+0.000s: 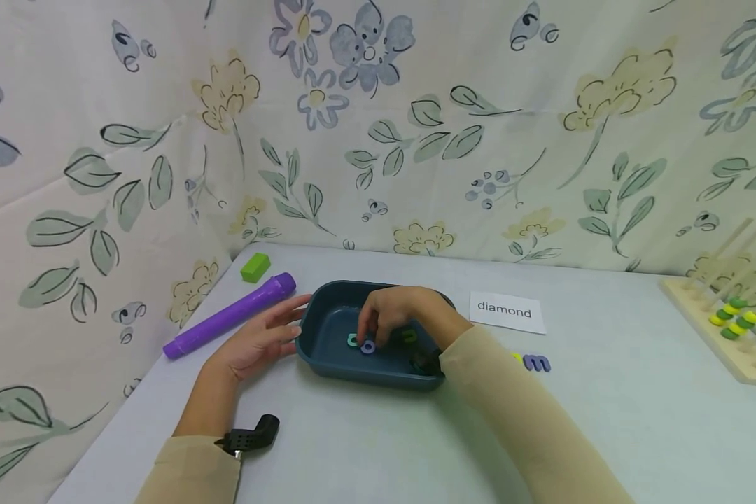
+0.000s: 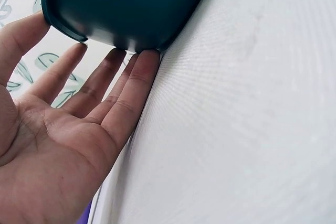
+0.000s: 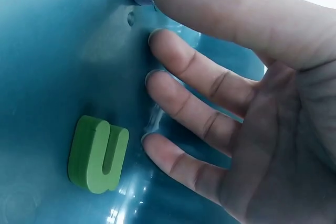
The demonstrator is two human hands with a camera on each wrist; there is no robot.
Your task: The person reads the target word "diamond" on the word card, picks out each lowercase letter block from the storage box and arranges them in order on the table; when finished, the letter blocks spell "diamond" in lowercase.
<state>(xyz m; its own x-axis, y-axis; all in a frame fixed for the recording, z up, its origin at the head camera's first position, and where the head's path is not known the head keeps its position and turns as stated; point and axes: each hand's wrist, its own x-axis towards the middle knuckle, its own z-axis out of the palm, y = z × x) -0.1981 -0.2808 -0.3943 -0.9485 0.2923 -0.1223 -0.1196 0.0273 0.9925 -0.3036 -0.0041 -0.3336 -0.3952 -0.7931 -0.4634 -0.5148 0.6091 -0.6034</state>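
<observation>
A dark teal plastic basin [image 1: 327, 367] stands on the white table. My left hand [image 1: 261, 339] touches its left end with extended fingers; in the left wrist view the fingertips [image 2: 149, 59] meet the outer wall. My right hand [image 1: 393, 315] reaches down inside, its thumb and index finger pinching a purple ring-shaped letter [image 1: 368, 347], which the thumb partly covers in the right wrist view. Close by on the basin floor lies a mint-green letter [image 1: 352, 340]. A green u-shaped letter [image 3: 97, 156] lies below the other, loosely bent fingers.
Behind the basin lies a white card [image 1: 507, 312] reading "diamond". A purple letter m [image 1: 537, 362] and a yellow piece [image 1: 516, 357] sit by the right sleeve. Leftward are a purple tube [image 1: 229, 318] and a green block [image 1: 255, 267]; a wooden peg rack [image 1: 724, 329] stands far right.
</observation>
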